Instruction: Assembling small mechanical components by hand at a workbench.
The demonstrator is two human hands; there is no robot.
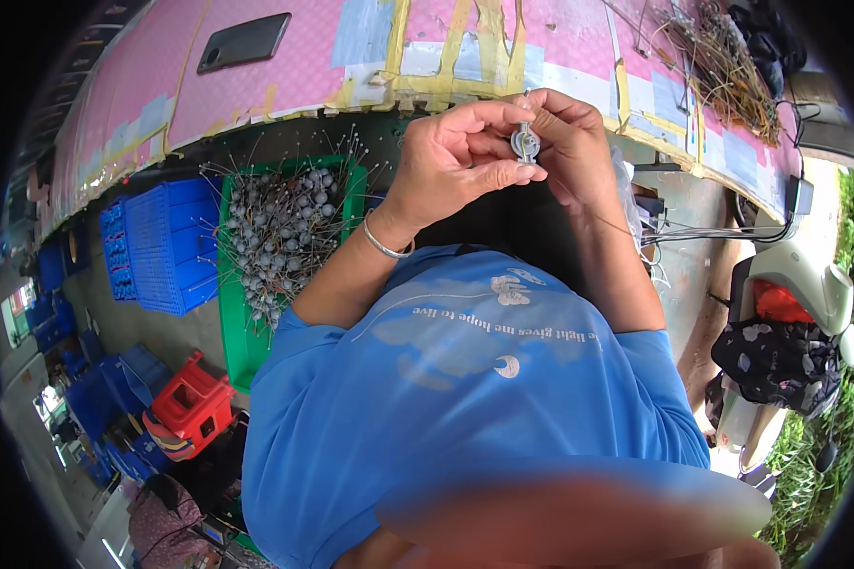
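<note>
A small round grey part sits pinched in the left hand's thumb and fingers, the right hand gripping its upper end, just off the near edge of the pink worktop; a dark smartphone lies back from that edge, left.

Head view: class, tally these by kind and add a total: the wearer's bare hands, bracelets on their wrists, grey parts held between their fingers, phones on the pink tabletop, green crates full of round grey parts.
Left hand and right hand: 2
Bracelet: 1
Held grey part: 1
Dark phone: 1
Green crate: 1
Total: 6
</note>
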